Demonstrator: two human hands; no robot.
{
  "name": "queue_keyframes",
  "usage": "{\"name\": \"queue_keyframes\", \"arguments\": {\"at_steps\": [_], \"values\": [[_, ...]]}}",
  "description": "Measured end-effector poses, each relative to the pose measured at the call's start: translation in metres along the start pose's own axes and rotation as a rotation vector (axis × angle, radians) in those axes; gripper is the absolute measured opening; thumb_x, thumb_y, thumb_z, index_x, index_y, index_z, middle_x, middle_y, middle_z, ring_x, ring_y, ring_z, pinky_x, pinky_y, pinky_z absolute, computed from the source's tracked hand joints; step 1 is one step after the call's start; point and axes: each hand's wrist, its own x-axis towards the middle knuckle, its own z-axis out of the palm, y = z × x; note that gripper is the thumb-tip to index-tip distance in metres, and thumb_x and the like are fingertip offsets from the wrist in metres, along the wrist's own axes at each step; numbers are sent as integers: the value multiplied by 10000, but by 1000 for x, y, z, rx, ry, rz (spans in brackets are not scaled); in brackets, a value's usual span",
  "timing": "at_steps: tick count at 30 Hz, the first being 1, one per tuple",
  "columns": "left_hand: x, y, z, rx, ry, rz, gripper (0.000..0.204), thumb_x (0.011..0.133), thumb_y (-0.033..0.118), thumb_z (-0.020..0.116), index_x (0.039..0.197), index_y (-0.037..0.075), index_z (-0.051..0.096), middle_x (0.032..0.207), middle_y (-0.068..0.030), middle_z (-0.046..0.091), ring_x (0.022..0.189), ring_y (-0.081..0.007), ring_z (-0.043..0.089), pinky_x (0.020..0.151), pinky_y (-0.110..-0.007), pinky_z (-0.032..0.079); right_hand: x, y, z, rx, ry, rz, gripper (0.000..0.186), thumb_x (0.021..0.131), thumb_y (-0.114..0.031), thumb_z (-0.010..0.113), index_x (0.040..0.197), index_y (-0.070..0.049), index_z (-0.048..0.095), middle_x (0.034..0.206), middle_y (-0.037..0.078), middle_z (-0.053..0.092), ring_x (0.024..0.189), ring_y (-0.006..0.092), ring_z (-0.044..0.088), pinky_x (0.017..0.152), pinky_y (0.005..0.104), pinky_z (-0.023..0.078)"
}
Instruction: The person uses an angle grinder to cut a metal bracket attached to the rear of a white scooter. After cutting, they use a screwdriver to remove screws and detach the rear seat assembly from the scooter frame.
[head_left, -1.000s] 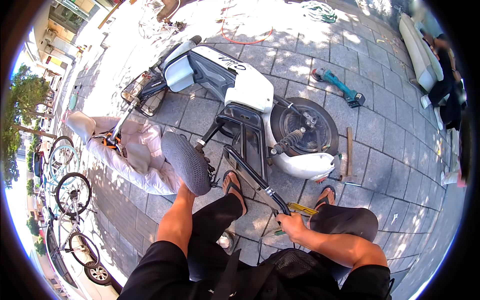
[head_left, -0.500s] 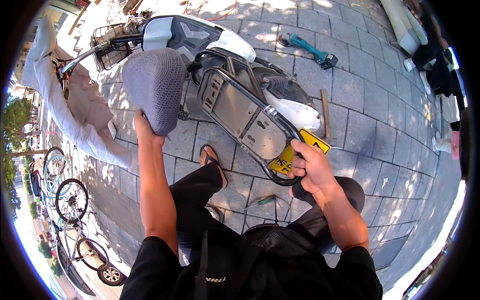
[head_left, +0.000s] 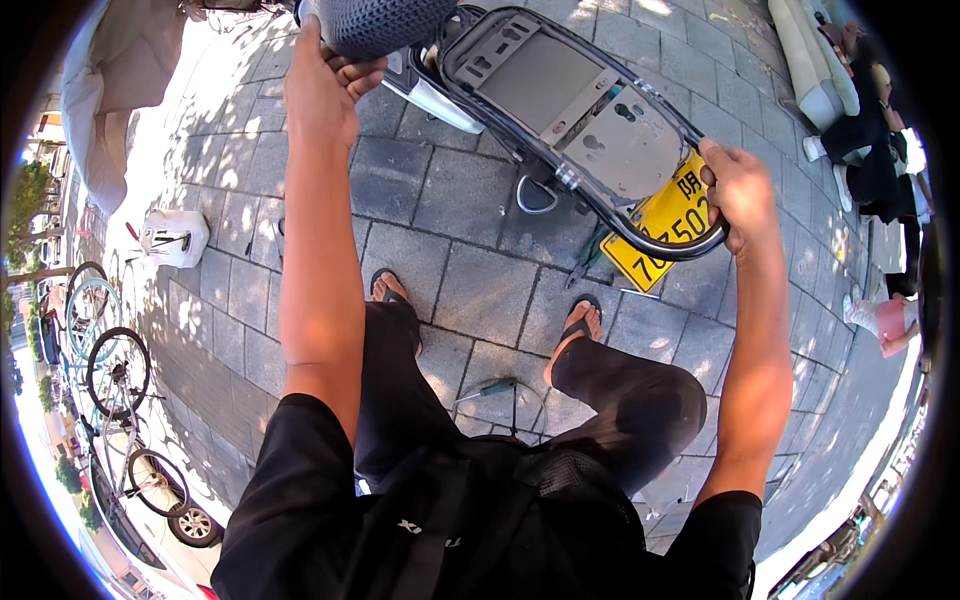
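Note:
An electric scooter leans ahead of me, its black tubular rear rack pointing my way. My right hand is closed round the rack's right corner, next to a yellow number plate. My left hand holds the scooter's seat in its grey knitted cover, thumb up its side and fingers curled under it. Between the rails lies a grey seat-base panel with slots and cut-outs. The scooter's front is out of view.
A screwdriver with a green handle lies on the paving near my feet. To the left stand a white bucket, a draped cover and bicycles. Other people are at the right edge.
The seat and rack have moved forward in view, the rack's near end swinging right. Both arms are stretched further out. My feet now stand apart, and the teal power tool has dropped out of sight.

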Motion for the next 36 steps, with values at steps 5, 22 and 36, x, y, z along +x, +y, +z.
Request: {"name": "queue_keyframes", "arguments": {"at_steps": [5, 22, 36], "values": [[31, -20, 19, -89, -192, 57, 668, 1150, 553, 429, 1338, -65, 600, 1162, -188, 728, 989, -300, 791, 698, -349, 634, 72, -8, -32, -496, 196, -232, 402, 1062, -341, 678, 1125, 45, 776, 793, 70, 700, 657, 129, 614, 580, 341, 480], [196, -396, -74, 912, 158, -390, 748, 917, 673, 740, 1084, -56, 754, 869, -170, 771, 814, -276, 770, 726, -405, 600, 153, -43, -51, -608, 165, -39, 355, 1120, -382, 615, 1004, -59, 706, 691, -31, 527, 423, 47, 392, 388, 262, 281], [260, -416, -263, 1236, 469, -326, 587, 1043, 553, 650, 966, -20, 755, 1000, -259, 793, 952, -456, 764, 864, -555, 577, 172, -17, -111, -618, 235, -49, 372, 1146, -368, 601, 1269, -43, 734, 640, -76, 472, 420, 13, 319, 384, 226, 204]]}}
